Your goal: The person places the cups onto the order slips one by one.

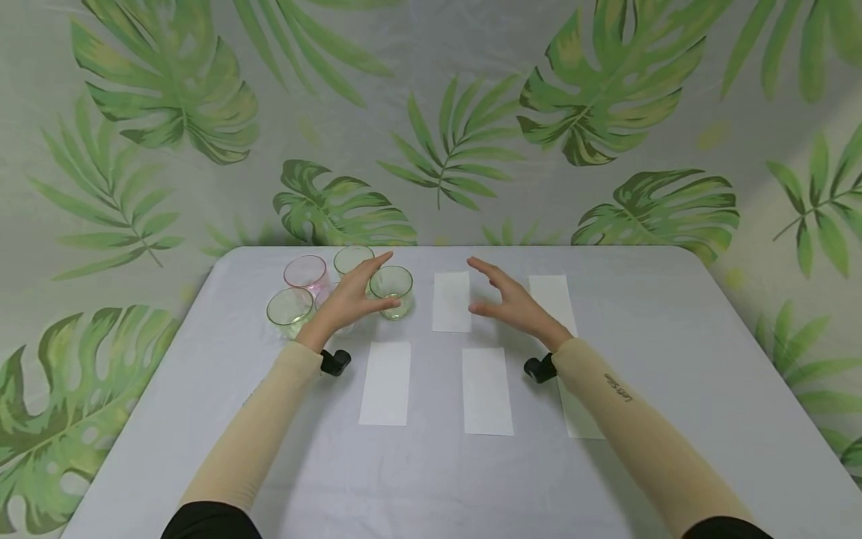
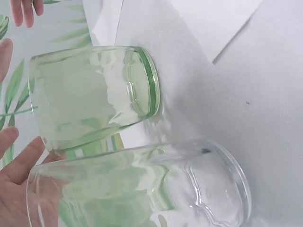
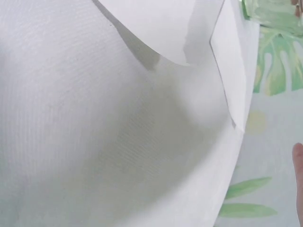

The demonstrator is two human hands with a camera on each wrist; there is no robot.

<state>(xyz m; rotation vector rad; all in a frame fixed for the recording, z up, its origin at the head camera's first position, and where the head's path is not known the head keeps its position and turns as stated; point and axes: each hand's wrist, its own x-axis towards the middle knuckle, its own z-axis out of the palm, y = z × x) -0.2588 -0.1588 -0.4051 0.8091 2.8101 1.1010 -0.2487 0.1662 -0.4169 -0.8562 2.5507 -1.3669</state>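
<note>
My left hand [image 1: 353, 296] is spread among a group of drinking glasses at the table's left, thumb and fingers apart. Its thumb tip overlaps a green glass [image 1: 392, 278] in the head view. That green glass [image 2: 94, 94] stands upright beside a clear glass [image 2: 189, 189] in the left wrist view, with fingers showing behind them. Farther left are a pink glass [image 1: 306, 271] and another green glass [image 1: 288, 307]; a third green glass [image 1: 352, 258] stands at the back. Holding nothing, my right hand [image 1: 512, 303] hovers, fingers apart, between two white paper cards.
Several white paper cards lie on the white-covered table [image 1: 431, 479], including a back card [image 1: 450, 303], a front-left card [image 1: 385, 385], a front-middle card [image 1: 488, 393] and a back-right card [image 1: 552, 296]. A front-right card [image 1: 579, 412] is partly under the right forearm. A leaf-patterned curtain [image 1: 458, 45] hangs behind.
</note>
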